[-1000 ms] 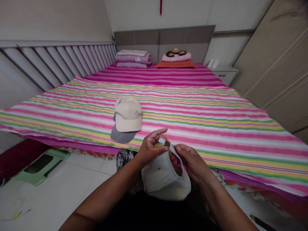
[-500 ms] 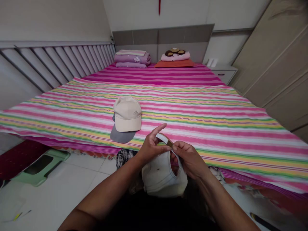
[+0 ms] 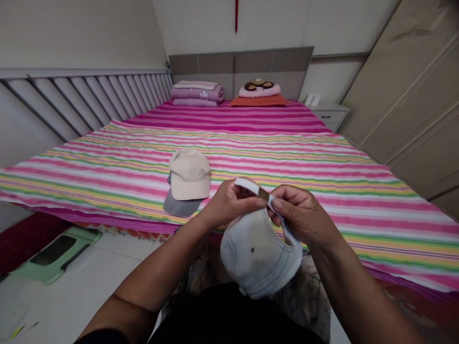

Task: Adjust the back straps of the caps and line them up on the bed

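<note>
A pale denim baseball cap hangs over my lap, its rear opening turned up toward me. My left hand is closed at the back strap, thumb near the brass-coloured buckle. On the buckle's other side, my right hand pinches the strap between thumb and fingers. The strap's loose end loops up over my left fingers. On the bed to the left of my hands, a cream cap with a small logo rests on top of a grey cap, of which mainly the brim shows.
A striped sheet covers the bed. Folded purple bedding and a pink and orange pile lie by the headboard. A green stool stands on the floor at left; a nightstand is at far right.
Both hands and the denim cap have come up and slightly to the right. My left index finger, stretched out before, is now curled in by the strap. The caps on the bed stay put.
</note>
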